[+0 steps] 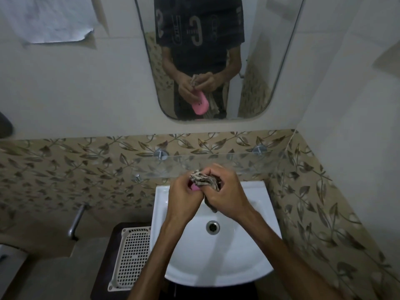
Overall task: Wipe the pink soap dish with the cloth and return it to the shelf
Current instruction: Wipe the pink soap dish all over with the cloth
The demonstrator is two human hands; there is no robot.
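Observation:
Over the back of the white sink (216,256), my left hand (184,195) grips the pink soap dish (195,187); only a small pink sliver shows between my fingers. My right hand (225,191) grips a patterned grey-beige cloth (202,179), bunched against the dish, with an end hanging below the hand. The mirror (216,61) reflects both hands, the pink dish and the cloth hanging down. A glass shelf (238,163) runs along the wall just behind my hands.
A white perforated basket (132,256) lies on a dark stand left of the sink. A metal tap (75,221) juts from the leaf-patterned tiles at left. A paper sheet (49,20) hangs on the upper left wall. The right wall is close.

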